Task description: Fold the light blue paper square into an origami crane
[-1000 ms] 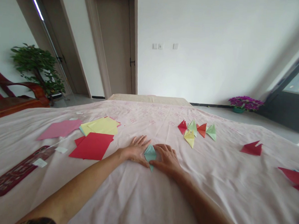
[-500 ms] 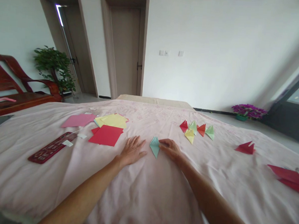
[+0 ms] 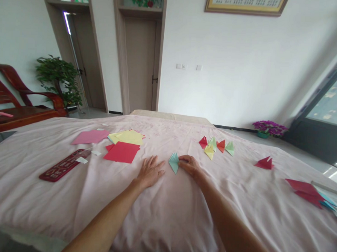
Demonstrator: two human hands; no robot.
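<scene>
A small light-blue folded paper piece (image 3: pixel 173 163) lies on the pink cloth, its long point towards me. My right hand (image 3: pixel 189 165) pinches its right edge between thumb and fingers. To the left of the paper, my left hand (image 3: pixel 151 171) rests flat on the cloth with its fingers spread, holding nothing and not touching the paper.
Red paper squares (image 3: pixel 122 152), yellow sheets (image 3: pixel 127 136) and a pink sheet (image 3: pixel 90 136) lie left, near a dark red phone-like case (image 3: pixel 63 165). Several small folded papers (image 3: pixel 209 152) sit right of centre. Farther right are a red folded piece (image 3: pixel 265 162) and red paper (image 3: pixel 304 191).
The view has tilted upward and shifted slightly right. Both hands keep nearly the same places, and my right hand still pinches the blue paper, whose top looks a little more spread.
</scene>
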